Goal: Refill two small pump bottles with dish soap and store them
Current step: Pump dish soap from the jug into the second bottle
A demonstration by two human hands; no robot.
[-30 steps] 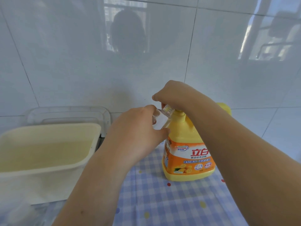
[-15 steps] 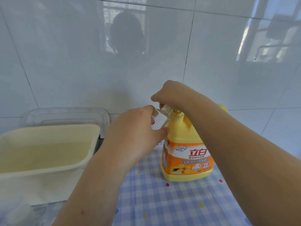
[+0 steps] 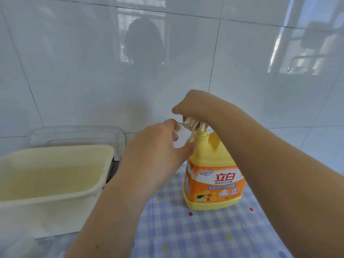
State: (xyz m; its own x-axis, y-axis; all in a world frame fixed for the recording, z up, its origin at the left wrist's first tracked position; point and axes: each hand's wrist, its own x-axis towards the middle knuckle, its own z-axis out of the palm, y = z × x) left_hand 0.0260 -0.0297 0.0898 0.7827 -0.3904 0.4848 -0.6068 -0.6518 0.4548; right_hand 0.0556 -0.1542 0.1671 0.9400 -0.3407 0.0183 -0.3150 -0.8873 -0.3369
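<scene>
On the checked table [image 3: 186,239], the left hand [image 3: 158,155] grips a small clear bottle [image 3: 181,138] tilted under the pump of the yellow dish soap jug [image 3: 212,175], while the right hand [image 3: 199,107] curls closed over that pump's head, beside a cream tub [image 3: 55,185].

Basin [image 3: 55,183] blocks left; cloth [image 3: 195,235] ahead seemingly free.

- A surface covered by a blue-and-white checked cloth with small coloured dots [image 3: 195,237] carries everything.
- A large yellow plastic dish-soap jug with an orange label [image 3: 212,185] stands upright on the cloth, right of centre.
- A cream rectangular plastic tub [image 3: 55,203] sits at the left, near the jug but apart from it.
- A clear plastic container [image 3: 78,135] rests just behind the tub, by the white tiled wall [image 3: 74,71].
</scene>
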